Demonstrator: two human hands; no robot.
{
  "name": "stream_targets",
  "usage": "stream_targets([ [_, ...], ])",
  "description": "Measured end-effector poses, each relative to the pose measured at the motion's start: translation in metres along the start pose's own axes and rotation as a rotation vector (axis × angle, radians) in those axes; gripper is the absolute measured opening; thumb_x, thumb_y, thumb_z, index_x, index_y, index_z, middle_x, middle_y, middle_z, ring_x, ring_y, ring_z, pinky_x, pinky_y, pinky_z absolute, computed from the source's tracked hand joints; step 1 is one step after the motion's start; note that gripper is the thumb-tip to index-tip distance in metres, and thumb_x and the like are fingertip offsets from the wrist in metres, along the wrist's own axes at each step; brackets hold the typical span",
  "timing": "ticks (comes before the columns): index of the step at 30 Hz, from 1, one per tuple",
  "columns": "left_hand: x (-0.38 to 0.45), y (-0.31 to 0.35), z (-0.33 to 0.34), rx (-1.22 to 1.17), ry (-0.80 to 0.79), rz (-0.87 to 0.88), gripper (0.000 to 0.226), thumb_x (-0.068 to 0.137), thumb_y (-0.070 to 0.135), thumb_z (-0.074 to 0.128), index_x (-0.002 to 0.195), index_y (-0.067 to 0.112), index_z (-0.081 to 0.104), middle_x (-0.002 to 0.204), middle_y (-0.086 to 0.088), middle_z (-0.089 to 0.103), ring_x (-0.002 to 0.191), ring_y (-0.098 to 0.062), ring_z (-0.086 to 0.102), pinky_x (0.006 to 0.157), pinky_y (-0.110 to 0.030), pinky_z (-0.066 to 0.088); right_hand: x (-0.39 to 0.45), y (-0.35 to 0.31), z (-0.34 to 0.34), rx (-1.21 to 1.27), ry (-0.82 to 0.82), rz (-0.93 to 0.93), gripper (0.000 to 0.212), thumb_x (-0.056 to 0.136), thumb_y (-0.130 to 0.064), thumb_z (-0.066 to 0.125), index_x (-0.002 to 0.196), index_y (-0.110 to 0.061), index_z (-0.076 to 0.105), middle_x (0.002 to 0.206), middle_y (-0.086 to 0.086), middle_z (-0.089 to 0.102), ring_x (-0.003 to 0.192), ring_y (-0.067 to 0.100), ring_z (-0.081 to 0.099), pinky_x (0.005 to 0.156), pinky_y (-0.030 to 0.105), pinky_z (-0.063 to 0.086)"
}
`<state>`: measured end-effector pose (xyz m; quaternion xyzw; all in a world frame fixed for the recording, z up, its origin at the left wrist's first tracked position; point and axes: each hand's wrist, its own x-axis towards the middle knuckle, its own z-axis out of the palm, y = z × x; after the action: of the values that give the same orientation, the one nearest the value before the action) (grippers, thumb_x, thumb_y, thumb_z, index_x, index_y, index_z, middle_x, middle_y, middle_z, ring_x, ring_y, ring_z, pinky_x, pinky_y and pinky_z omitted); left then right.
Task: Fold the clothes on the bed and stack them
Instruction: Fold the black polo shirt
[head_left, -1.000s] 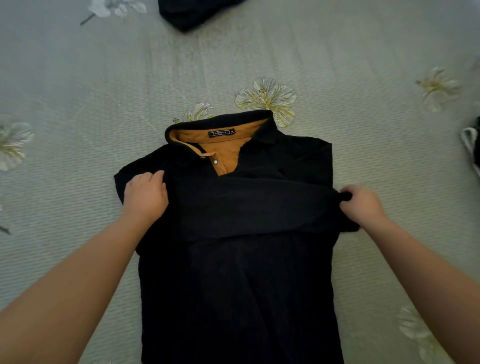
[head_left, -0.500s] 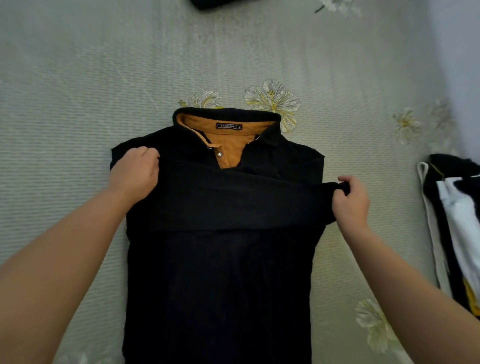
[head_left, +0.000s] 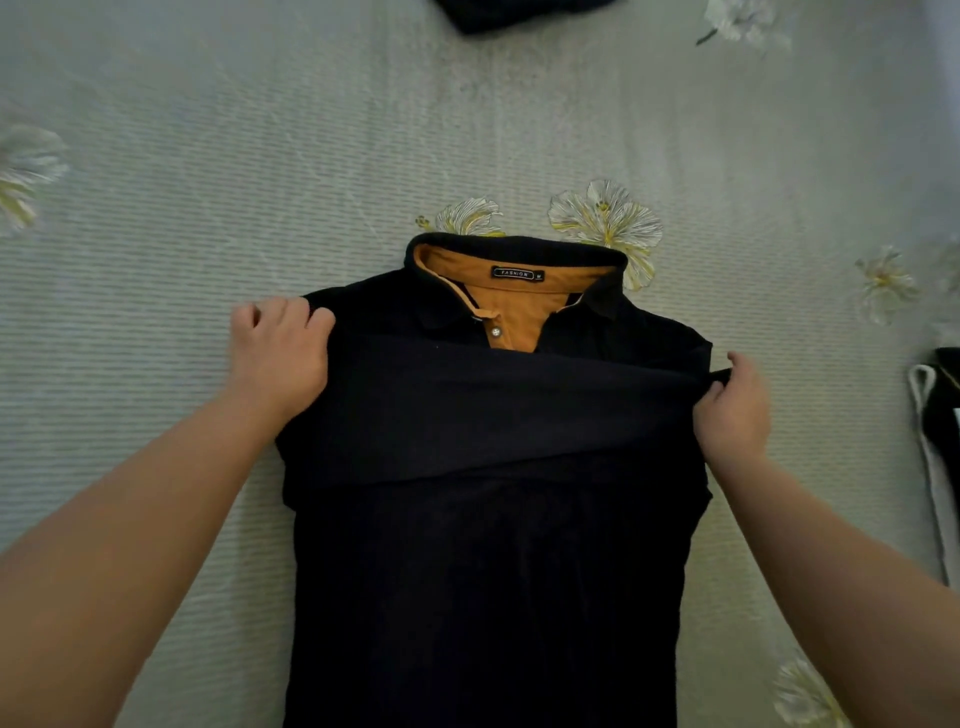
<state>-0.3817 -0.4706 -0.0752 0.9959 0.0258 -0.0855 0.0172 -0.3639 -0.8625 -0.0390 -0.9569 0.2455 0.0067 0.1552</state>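
A wide bed (head_left: 208, 156) covered in a pale ribbed spread printed with white and yellow flowers fills the view from above. In the middle lies a black polo shirt (head_left: 493, 571), front up, collar pointing away from the viewer, its mustard-orange collar lining (head_left: 519, 332) and a small neck label showing. Both sides look tucked in so the body forms a narrow column, and a sleeve (head_left: 509, 410) is laid straight across the chest as a dark band. Two bare forearms reach in from the bottom corners. The left hand (head_left: 278, 358) rests on the shirt's left shoulder edge with fingers curled; it seems to be gripping or pinning the fabric there, though the fingertips are hard to separate from the cloth. The right hand (head_left: 732, 410) pinches the end of the crossed sleeve at the shirt's right edge. Judging by this, the shirt is about halfway folded: the sides and sleeves are in, but the lengthwise fold from hem to collar is not yet done, and the shirt has not yet been stacked. At the right border a pile of dark and white garments (head_left: 935, 441) is cut off, likely the stack in progress. At the top edge another dark garment (head_left: 519, 13) is only partly in frame, so whether it is folded cannot be told. The shirt's hem runs out of view below, and the dim light hides most creases in the black cloth.
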Motion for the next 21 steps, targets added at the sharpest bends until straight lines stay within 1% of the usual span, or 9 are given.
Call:
stream_targets([
  [3,-0.011,0.016,-0.001,-0.179,0.260,0.004,0.026,0.080,0.006,0.047,0.102,-0.004,0.058,0.103,-0.027,0.057,0.096,-0.040,0.050,0.081,-0.049,0.031,0.002,0.005,0.013,-0.051,0.003,0.001,0.047,0.094,-0.008,0.040,0.139,0.000,0.030,0.133,0.028,0.039,0.123,0.037,0.036,0.100,0.038,0.025],
  [6,-0.043,0.037,0.005,-0.225,0.349,0.325,0.035,0.079,0.025,0.048,0.100,0.000,0.060,0.102,-0.023,0.062,0.101,-0.032,0.044,0.083,-0.044,0.034,0.001,0.011,0.021,-0.024,0.014,0.012,0.050,0.095,-0.015,0.042,0.139,0.005,0.028,0.134,0.029,0.039,0.125,0.038,0.035,0.102,0.038,0.023],
  [9,-0.076,0.049,0.015,-0.196,0.167,0.527,0.045,0.077,0.032,0.045,0.101,0.000,0.066,0.105,-0.022,0.065,0.106,-0.033,0.052,0.090,-0.046,0.039,-0.007,0.021,0.021,0.223,0.032,0.187,0.047,0.095,-0.019,0.043,0.135,0.002,0.035,0.130,0.021,0.047,0.121,0.029,0.044,0.098,0.028,0.030],
  [11,-0.086,0.050,0.018,-0.180,0.106,0.508,0.039,0.075,0.012,0.044,0.103,-0.006,0.065,0.107,-0.027,0.063,0.103,-0.042,0.060,0.089,-0.054,0.043,-0.019,0.029,0.020,0.406,0.027,0.270,0.038,0.092,-0.011,0.044,0.127,0.001,0.043,0.109,0.015,0.052,0.100,0.022,0.050,0.079,0.022,0.037],
  [13,-0.087,0.047,0.017,-0.181,0.105,0.456,0.043,0.063,-0.020,0.052,0.104,-0.013,0.062,0.108,-0.035,0.060,0.099,-0.052,0.057,0.087,-0.059,0.034,-0.031,0.034,0.017,0.469,0.026,0.244,0.032,0.087,0.000,0.043,0.118,0.002,0.048,0.099,0.010,0.051,0.089,0.019,0.048,0.063,0.017,0.038],
  [15,-0.088,0.043,0.016,-0.170,0.070,0.426,0.066,0.043,-0.037,0.060,0.106,-0.016,0.059,0.109,-0.039,0.057,0.099,-0.056,0.054,0.086,-0.059,0.029,-0.035,0.037,0.012,0.398,0.043,0.151,0.032,0.086,0.003,0.042,0.118,0.003,0.048,0.100,0.014,0.053,0.092,0.024,0.051,0.068,0.017,0.038],
  [17,-0.090,0.040,0.015,-0.132,0.004,0.410,0.075,0.042,-0.038,0.061,0.114,-0.015,0.055,0.117,-0.038,0.053,0.108,-0.054,0.050,0.092,-0.054,0.029,-0.034,0.040,0.008,0.263,0.010,0.016,0.038,0.086,0.003,0.043,0.124,0.004,0.044,0.114,0.022,0.053,0.105,0.031,0.050,0.085,0.028,0.036],
  [19,-0.095,0.033,0.018,-0.090,-0.120,0.377,0.074,0.068,-0.027,0.051,0.136,-0.003,0.034,0.143,-0.028,0.029,0.134,-0.041,0.025,0.109,-0.042,0.013,-0.033,0.045,0.008,0.084,-0.095,-0.076,0.047,0.087,0.002,0.044,0.134,-0.001,0.037,0.120,0.026,0.046,0.107,0.036,0.046,0.087,0.032,0.035],
  [21,-0.098,0.027,0.020,-0.024,-0.291,0.343,0.072,0.085,-0.010,0.039,0.145,0.011,0.005,0.154,-0.012,-0.003,0.142,-0.026,-0.005,0.112,-0.032,-0.006,-0.036,0.051,0.013,-0.109,-0.158,-0.135,0.053,0.090,-0.004,0.044,0.141,-0.005,0.029,0.116,0.029,0.043,0.104,0.039,0.043,0.089,0.040,0.035],
])
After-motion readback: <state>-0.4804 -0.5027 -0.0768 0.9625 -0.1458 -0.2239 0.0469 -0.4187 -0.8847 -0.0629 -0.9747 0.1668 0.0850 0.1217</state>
